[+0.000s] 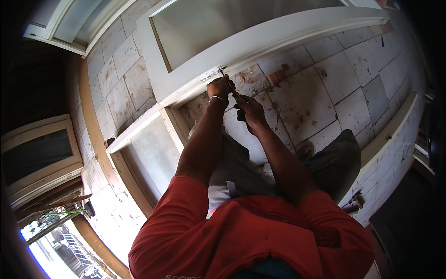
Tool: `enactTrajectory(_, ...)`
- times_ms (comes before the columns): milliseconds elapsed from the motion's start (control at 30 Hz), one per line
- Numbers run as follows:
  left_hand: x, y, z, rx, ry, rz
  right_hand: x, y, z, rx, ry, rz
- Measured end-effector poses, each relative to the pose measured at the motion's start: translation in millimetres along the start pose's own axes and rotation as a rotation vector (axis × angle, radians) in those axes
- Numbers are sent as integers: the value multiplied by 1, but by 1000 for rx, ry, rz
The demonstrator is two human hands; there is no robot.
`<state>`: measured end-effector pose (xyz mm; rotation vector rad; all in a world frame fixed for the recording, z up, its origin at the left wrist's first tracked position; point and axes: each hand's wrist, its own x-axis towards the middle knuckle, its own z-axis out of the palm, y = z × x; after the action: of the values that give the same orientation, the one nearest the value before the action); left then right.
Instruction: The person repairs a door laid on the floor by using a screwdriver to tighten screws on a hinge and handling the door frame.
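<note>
A screwdriver (234, 93) slants up to the edge of a white glazed door (153, 60), its thin shaft reaching a metal hinge (210, 75). My left hand (220, 88), with a pale band at the wrist, is closed round the shaft close to the hinge. Lower and to the right, my right hand (251, 113) grips the handle, which its fingers partly cover. The hinge lies between the door and a white frame (171, 128) that stands at an angle to it; the screwdriver's tip is too small to make out.
Stained floor tiles (302, 102) spread beneath me, with a broken reddish brick piece (276, 77) near the door. A long pale wooden board (388, 125) runs along the right. Another framed panel (39, 153) is at the left, and a window-like panel (76, 23) at the top left.
</note>
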<state>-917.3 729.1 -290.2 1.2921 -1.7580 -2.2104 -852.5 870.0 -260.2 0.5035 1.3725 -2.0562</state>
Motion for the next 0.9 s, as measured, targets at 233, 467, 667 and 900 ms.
enactTrajectory(233,35,-3,3,-506,-4,-34,-3,5,-4,-247,163,-166)
enactTrajectory(467,30,-8,40,-289,215,86,4,0,-32,-245,240,-211)
enactTrajectory(667,47,-18,27,-613,39,-33,4,-1,-28,-190,221,-194)
enactTrajectory(900,30,-4,29,-446,212,-18,3,3,-24,-159,171,-207)
